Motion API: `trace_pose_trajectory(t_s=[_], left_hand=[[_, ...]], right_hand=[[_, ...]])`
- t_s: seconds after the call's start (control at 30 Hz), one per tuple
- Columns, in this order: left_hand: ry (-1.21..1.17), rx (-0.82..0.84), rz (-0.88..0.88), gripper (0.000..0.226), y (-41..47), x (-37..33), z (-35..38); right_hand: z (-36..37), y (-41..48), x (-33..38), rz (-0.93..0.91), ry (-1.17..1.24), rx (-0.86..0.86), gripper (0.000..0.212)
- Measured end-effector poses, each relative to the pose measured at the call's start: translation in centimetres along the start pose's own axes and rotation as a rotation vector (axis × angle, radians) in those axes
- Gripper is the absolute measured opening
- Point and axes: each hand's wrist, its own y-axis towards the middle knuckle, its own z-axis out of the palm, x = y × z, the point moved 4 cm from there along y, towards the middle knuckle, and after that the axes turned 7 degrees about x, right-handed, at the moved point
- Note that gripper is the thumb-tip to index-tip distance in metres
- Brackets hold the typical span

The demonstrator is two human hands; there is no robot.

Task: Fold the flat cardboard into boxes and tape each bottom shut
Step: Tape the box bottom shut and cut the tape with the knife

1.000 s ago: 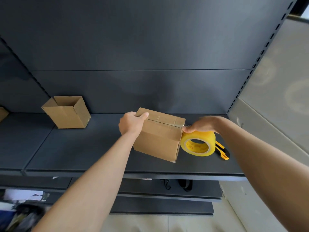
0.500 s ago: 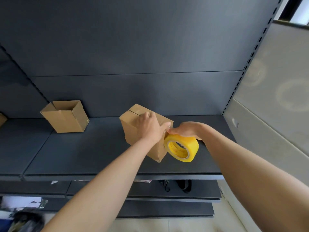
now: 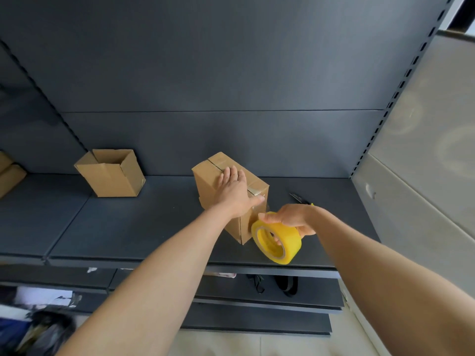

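Observation:
A brown cardboard box (image 3: pixel 207 185) stands on the dark shelf (image 3: pixel 133 227), its closed flaps facing up with clear tape along the seam. My left hand (image 3: pixel 235 192) lies flat on top of it, fingers spread, thumb pressing the tape at the near right corner. My right hand (image 3: pixel 293 219) grips a yellow tape roll (image 3: pixel 279 238) just right of the box's near corner, close to the shelf's front edge. A clear strip runs from the roll up to the box corner.
An open cardboard box (image 3: pixel 110 173) sits at the back left of the shelf; more cardboard (image 3: pixel 7 173) shows at the far left edge. A knife (image 3: pixel 298 197) lies behind my right hand. A grey wall panel (image 3: pixel 411 196) bounds the right side. Lower shelves lie below.
The box has turned so its near corner points toward me. My left hand slid from its left edge onto the top. My right hand pulled the tape roll down and nearer, uncovering the knife.

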Motion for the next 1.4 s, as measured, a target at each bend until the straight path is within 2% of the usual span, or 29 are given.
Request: trace_pose_trajectory(t_s=[0.13, 0.23, 0.4, 0.53, 0.6, 0.67, 0.7, 0.73, 0.77, 0.87, 0.93, 1.0, 1.1, 1.17, 1.23, 1.27, 1.33, 1.4], left_hand=[[0.022, -0.04, 0.037, 0.082, 0.0, 0.4, 0.3], [0.04, -0.036, 0.039, 0.09, 0.0, 0.6, 0.6], [0.066, -0.122, 0.044, 0.087, 0.5, 0.9, 0.6], [0.004, -0.173, 0.055, 0.084, 0.2, 1.5, 0.3], [-0.132, -0.304, 0.089, 0.067, -1.1, 1.5, 0.5], [-0.221, -0.651, 0.116, 0.034, -3.5, 1.2, 0.9], [-0.246, -0.796, 0.077, 0.02, -4.6, 1.2, 1.6], [-0.307, -0.856, 0.01, 0.017, -5.4, 1.4, 2.5], [-0.421, -0.821, -0.07, 0.018, -5.9, 1.7, 3.5], [-0.957, -0.527, -0.345, 0.027, -5.4, 2.7, 6.7], [-1.256, -0.373, -0.441, 0.032, -4.4, 2.8, 7.8], [-1.482, -0.308, -0.527, 0.028, -3.5, 2.4, 8.0], [-1.676, -0.321, -0.651, 0.019, -2.3, 1.8, 8.0], [-1.733, -0.36, -0.713, 0.017, -2.0, 1.5, 8.0], [-1.711, -0.411, -0.758, 0.012, -1.7, 1.4, 7.9], [-1.7, -0.447, -0.774, 0.01, -1.6, 1.3, 7.9], [-1.665, -0.513, -0.788, 0.007, -1.6, 1.0, 7.8], [-1.657, -0.554, -0.795, 0.006, -1.7, 0.8, 7.6]], right_hand=[[1.0, 0.6, -0.4, -0.061, 0.14, 0.078, 0.07], [1.0, 0.9, -0.8, -0.066, 0.169, 0.151, 0.075], [0.7, 1.1, 0.6, -0.092, 0.142, 0.046, 0.059], [0.8, 1.2, 0.9, -0.106, 0.16, 0.086, 0.048], [0.8, 1.3, 1.0, -0.118, 0.168, 0.087, 0.041], [0.9, 1.5, 1.5, -0.137, 0.174, 0.086, 0.036], [1.0, 1.7, 1.8, -0.143, 0.175, 0.084, 0.035], [1.0, 1.8, 2.0, -0.147, 0.177, 0.081, 0.035], [1.1, 1.9, 2.3, -0.152, 0.179, 0.086, 0.033], [1.5, 2.4, 2.8, -0.161, 0.178, 0.102, 0.022], [1.6, 2.4, 3.0, -0.171, 0.21, 0.118, 0.015], [1.2, 2.4, 2.7, -0.192, 0.248, 0.107, 0.017], [-0.7, 2.3, 1.6, -0.129, 0.189, -0.078, 0.017], [-3.1, 2.0, -0.1, -0.034, -0.008, -0.384, 0.023], [-6.0, 2.1, -2.2, 0.04, -0.254, -0.713, 0.016], [-6.8, 2.1, -3.6, 0.123, -0.398, -0.776, 0.026], [-7.6, 2.0, -6.1, 0.275, -0.467, -0.784, 0.043], [-8.2, 2.2, -7.7, 0.334, -0.472, -0.775, 0.049]])
